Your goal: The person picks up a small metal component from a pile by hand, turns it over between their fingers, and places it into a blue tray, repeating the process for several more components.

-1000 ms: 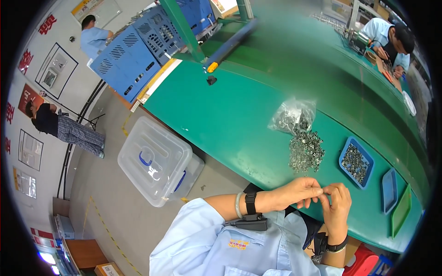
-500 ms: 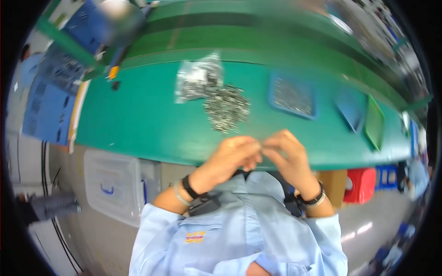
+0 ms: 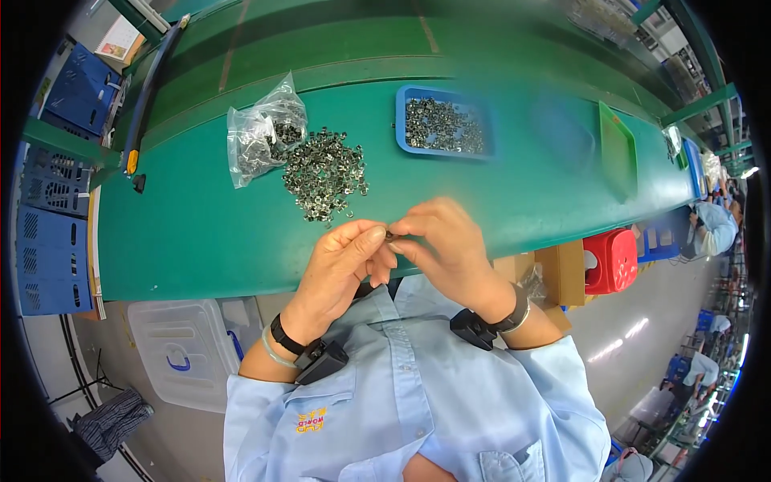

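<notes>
My left hand (image 3: 341, 261) and my right hand (image 3: 448, 245) meet over the front edge of the green table (image 3: 201, 241). Their thumbs and fingertips pinch a small dark metal piece (image 3: 390, 234), mostly covered by the fingers, so its exact shape is hidden. Just beyond my left hand lies a loose pile of small shiny metal clips (image 3: 325, 173). A clear plastic bag (image 3: 255, 140) with more of them inside leans against the pile's far left side. Farther off to the right, a blue tray (image 3: 400, 124) holds many similar pieces in a spread layer.
A green tray (image 3: 617, 153) sits on the table's right part, a blurred blue shape beside it. Below the table edge are a red stool (image 3: 614, 261), a cardboard box (image 3: 562, 269) and a clear lidded storage box (image 3: 181, 349). Blue crates (image 3: 52, 257) stand at far left.
The head view has swung, so the pile, bag and trays appear farther left, and the picture is sharper. Both hands stay together, fingertips still pinched.
</notes>
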Tool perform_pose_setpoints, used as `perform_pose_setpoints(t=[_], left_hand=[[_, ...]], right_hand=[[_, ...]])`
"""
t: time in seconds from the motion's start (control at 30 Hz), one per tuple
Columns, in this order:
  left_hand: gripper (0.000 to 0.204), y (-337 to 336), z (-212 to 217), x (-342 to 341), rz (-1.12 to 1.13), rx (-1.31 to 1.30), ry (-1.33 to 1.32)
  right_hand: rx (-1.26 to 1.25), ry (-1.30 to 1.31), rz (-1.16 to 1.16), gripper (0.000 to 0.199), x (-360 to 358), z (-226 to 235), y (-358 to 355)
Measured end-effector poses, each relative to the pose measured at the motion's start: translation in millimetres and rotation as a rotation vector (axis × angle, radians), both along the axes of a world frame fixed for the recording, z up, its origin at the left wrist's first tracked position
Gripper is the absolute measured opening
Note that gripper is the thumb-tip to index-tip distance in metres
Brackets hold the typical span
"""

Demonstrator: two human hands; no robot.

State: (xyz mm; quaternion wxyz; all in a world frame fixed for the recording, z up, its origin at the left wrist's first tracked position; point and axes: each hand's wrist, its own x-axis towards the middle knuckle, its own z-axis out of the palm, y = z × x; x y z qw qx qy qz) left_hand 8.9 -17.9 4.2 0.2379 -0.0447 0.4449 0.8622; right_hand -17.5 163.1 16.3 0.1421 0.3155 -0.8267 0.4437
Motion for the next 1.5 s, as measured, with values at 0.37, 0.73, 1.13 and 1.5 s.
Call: perform_pose_setpoints(t=[0.37,0.73,1.13,1.5], left_hand=[[0.021,6,5,-3,0.048,0.006,-0.011],[0.017,6,1,-5,0.031,0.044,-0.022],[0.015,12,-6,-4,0.080,0.024,0.046],[0.013,7,13,-4,0.037,0.049,-0.012]], right_hand=[[0.009,0.073,-0.025,0.027,-5,-6,3],[-0.042,0.104,-0.043,0.020,-3,-9,0],[-0.075,0.026,-0.028,0.022,0,-15,1],[-0.084,0.016,-0.015,0.020,-1,-11,4]])
